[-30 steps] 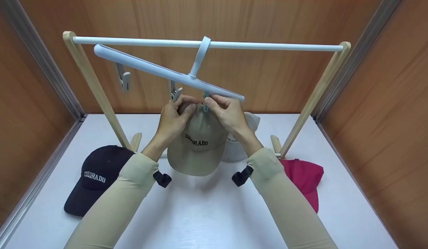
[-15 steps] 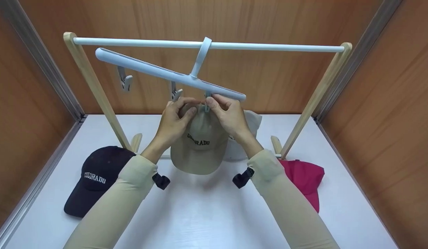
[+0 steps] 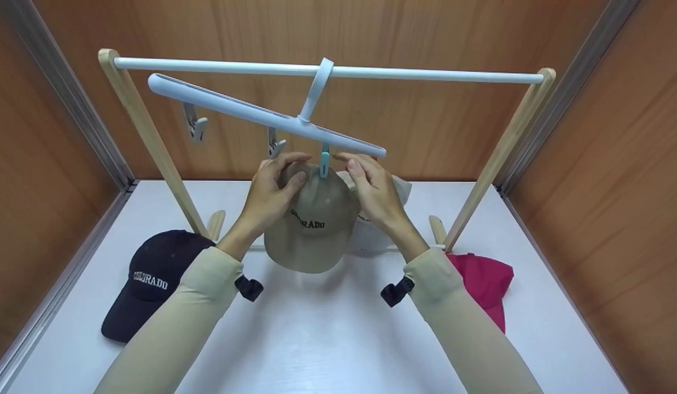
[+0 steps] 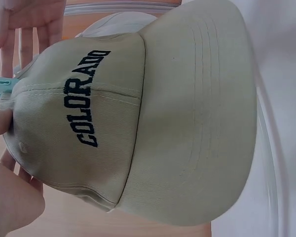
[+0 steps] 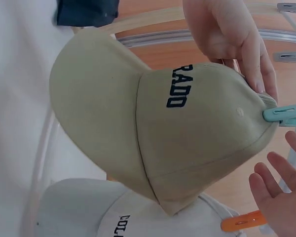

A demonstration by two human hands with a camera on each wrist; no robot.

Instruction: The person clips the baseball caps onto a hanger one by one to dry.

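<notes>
A tan baseball cap point(image 3: 311, 246) lettered "COLORADO" hangs brim down, its top caught in a teal clip point(image 3: 324, 164) under a pale blue hanger point(image 3: 234, 112). My left hand point(image 3: 270, 189) pinches the crown beside the clip, thumb in front and fingers behind. Just right of the clip is my right hand point(image 3: 375, 191); in the right wrist view its fingers are spread and apart from clip and cap. Behind the tan cap hangs a white cap point(image 5: 84, 207), held by an orange clip point(image 5: 244, 220) and partly hidden in the head view.
Two grey clips point(image 3: 196, 128) dangle from the hanger's left half. The hanger hooks over the white rail point(image 3: 426, 73) of a wooden-legged rack. A navy cap point(image 3: 163, 262) lies at left on the white table point(image 3: 311, 339), a red cap point(image 3: 486, 284) at right. Wooden walls enclose the table.
My right fingers have let go of the teal clip and moved right, uncovering it. The left hand keeps its hold on the tan cap, which has shifted slightly left and up.
</notes>
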